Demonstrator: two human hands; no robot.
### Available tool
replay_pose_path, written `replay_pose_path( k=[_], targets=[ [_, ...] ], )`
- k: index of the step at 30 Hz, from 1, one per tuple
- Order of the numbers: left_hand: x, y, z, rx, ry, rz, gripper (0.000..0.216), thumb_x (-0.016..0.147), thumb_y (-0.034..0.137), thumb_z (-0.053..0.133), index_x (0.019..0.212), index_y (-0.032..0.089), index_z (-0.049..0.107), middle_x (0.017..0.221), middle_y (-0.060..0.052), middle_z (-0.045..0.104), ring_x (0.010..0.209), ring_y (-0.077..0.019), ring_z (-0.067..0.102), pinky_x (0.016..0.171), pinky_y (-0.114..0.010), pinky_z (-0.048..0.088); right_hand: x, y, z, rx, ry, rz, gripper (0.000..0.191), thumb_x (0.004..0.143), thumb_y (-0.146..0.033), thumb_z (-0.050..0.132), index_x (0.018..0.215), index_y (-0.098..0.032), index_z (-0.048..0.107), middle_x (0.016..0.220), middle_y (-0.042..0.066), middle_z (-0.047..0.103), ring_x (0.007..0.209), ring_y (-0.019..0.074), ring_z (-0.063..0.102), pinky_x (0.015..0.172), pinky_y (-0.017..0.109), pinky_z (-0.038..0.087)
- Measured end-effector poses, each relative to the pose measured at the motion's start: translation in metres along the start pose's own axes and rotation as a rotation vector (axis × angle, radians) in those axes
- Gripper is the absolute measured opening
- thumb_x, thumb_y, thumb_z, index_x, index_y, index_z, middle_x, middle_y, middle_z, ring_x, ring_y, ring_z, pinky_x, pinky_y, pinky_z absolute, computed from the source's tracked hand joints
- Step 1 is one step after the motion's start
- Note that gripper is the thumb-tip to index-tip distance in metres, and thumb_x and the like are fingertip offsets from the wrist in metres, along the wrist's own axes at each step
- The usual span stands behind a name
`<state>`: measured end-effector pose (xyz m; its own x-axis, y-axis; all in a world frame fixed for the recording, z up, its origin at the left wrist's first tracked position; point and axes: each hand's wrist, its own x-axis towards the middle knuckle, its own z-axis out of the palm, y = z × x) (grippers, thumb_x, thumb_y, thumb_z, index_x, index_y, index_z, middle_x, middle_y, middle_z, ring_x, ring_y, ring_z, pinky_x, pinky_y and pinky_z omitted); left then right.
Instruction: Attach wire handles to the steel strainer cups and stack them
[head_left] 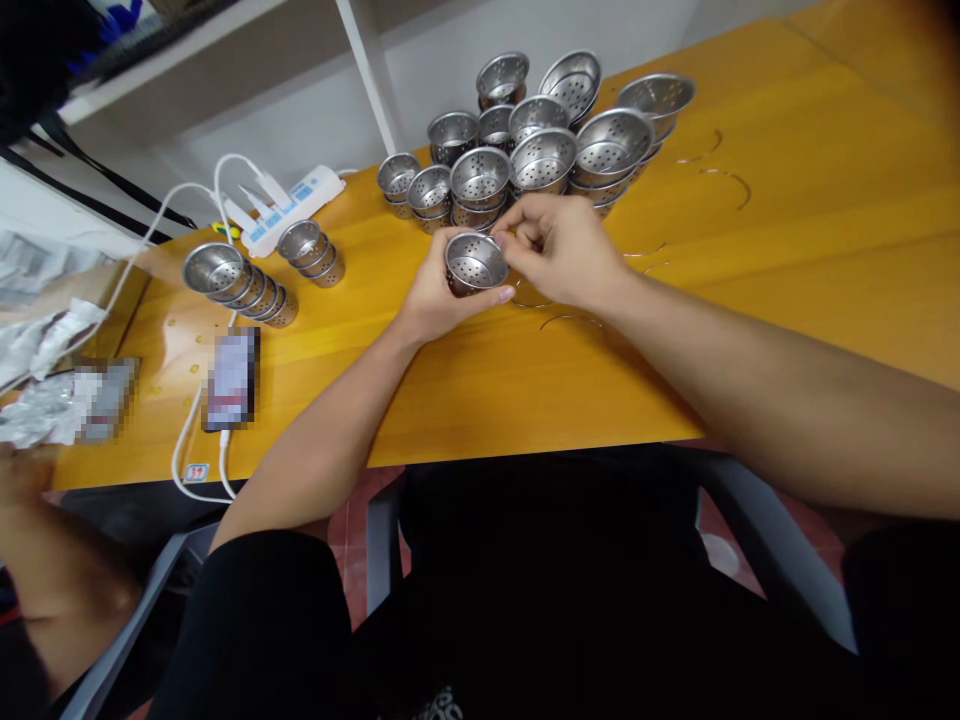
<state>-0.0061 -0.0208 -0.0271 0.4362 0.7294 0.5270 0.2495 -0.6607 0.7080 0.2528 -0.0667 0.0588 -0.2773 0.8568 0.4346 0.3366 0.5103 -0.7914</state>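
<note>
My left hand (431, 298) wraps round a small perforated metal cup (476, 262), holding it tilted with its open mouth facing up toward me. At the cup's right rim, my right hand (566, 245) has thumb and forefinger pinched together. Whatever sits between those fingertips is too small to make out. Thin curved metal wires (571, 318) lie on the table just below and beside my right hand. Behind both hands stand several stacks of similar perforated cups (480, 178), in smaller and larger sizes.
On the left, two tipped stacks of cups (217, 270) rest on the wooden table (465, 400). Beyond them are a white power strip (296, 212) with cables and a phone (231, 380) plugged in. Plastic bags (45, 390) and another person's arm (52, 560) are at far left.
</note>
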Motion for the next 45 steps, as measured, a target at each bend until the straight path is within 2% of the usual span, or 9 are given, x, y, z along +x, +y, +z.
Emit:
replay_pose_path(
  k=[12,21,26,29,31,35,37,41,45],
  targets=[
    [0.000,0.006,-0.002,0.039,0.006,-0.008,0.114,0.089,0.094,0.108,0.171,0.032,0.058,0.153,-0.014,0.080,0.147,-0.0375,0.085,0.132,-0.060,0.072,-0.001,-0.001,0.004,0.029,0.021,0.026,0.047,0.113,-0.078,0.092,0.102,-0.036,0.073,0.069,-0.001,0.053,0.075,0.0285,0.059,0.074,0.051,0.059],
    [0.000,0.023,-0.002,0.101,0.016,-0.044,0.113,0.081,0.098,0.111,0.161,0.030,0.069,0.147,-0.010,0.086,0.141,-0.0345,0.087,0.136,-0.056,0.069,0.000,-0.002,0.013,0.057,0.040,0.049,0.033,0.109,-0.062,0.097,0.102,-0.037,0.077,0.072,-0.001,0.058,0.067,0.0266,0.056,0.063,0.048,0.055],
    [0.003,0.025,-0.007,0.047,0.035,-0.043,0.099,0.091,0.104,0.099,0.148,0.028,0.074,0.136,-0.007,0.087,0.129,-0.0291,0.088,0.130,-0.052,0.070,0.003,-0.012,-0.001,0.197,-0.112,0.038,0.053,0.106,-0.085,0.097,0.101,-0.036,0.079,0.077,0.001,0.065,0.073,0.0260,0.061,0.063,0.043,0.054],
    [0.006,0.020,-0.013,-0.011,0.005,-0.011,0.098,0.095,0.110,0.090,0.148,0.029,0.073,0.137,-0.007,0.086,0.127,-0.0276,0.087,0.125,-0.051,0.070,0.003,-0.018,-0.015,0.316,-0.260,-0.025,0.069,0.093,-0.101,0.102,0.102,-0.036,0.082,0.081,0.001,0.070,0.079,0.0269,0.066,0.068,0.044,0.059],
    [0.007,0.016,-0.015,-0.028,-0.017,-0.003,0.101,0.093,0.112,0.089,0.150,0.031,0.072,0.138,-0.008,0.085,0.126,-0.0281,0.086,0.123,-0.051,0.070,0.003,-0.020,-0.021,0.345,-0.283,-0.018,0.072,0.086,-0.103,0.107,0.100,-0.037,0.081,0.081,0.001,0.071,0.078,0.0269,0.064,0.068,0.045,0.059],
    [0.006,0.008,-0.012,-0.002,-0.053,0.008,0.112,0.086,0.113,0.095,0.159,0.033,0.066,0.147,-0.009,0.082,0.136,-0.0317,0.085,0.127,-0.053,0.070,0.003,-0.024,-0.023,0.348,-0.255,0.017,0.073,0.087,-0.102,0.107,0.095,-0.036,0.077,0.075,0.000,0.067,0.068,0.0241,0.055,0.066,0.047,0.052],
    [0.005,0.003,-0.009,0.030,-0.058,0.043,0.117,0.084,0.110,0.099,0.163,0.032,0.062,0.152,-0.010,0.079,0.141,-0.0335,0.084,0.129,-0.055,0.070,0.003,-0.025,-0.019,0.345,-0.206,0.006,0.073,0.086,-0.101,0.108,0.093,-0.035,0.076,0.076,0.001,0.068,0.072,0.0250,0.057,0.069,0.048,0.054],
    [0.003,-0.005,-0.006,0.079,-0.049,0.118,0.108,0.096,0.104,0.095,0.168,0.032,0.056,0.154,-0.011,0.077,0.143,-0.0331,0.084,0.132,-0.055,0.069,0.004,-0.021,-0.010,0.361,-0.155,0.032,0.070,0.082,-0.091,0.117,0.090,-0.035,0.075,0.081,0.003,0.073,0.084,0.0297,0.067,0.073,0.048,0.061],
    [0.002,-0.004,-0.007,0.098,-0.064,0.149,0.099,0.105,0.097,0.091,0.170,0.033,0.052,0.157,-0.010,0.076,0.145,-0.0319,0.084,0.136,-0.055,0.068,0.004,-0.014,-0.005,0.431,-0.146,-0.008,0.063,0.081,-0.080,0.121,0.089,-0.033,0.079,0.083,0.002,0.076,0.079,0.0272,0.067,0.070,0.045,0.060]
  ],
)
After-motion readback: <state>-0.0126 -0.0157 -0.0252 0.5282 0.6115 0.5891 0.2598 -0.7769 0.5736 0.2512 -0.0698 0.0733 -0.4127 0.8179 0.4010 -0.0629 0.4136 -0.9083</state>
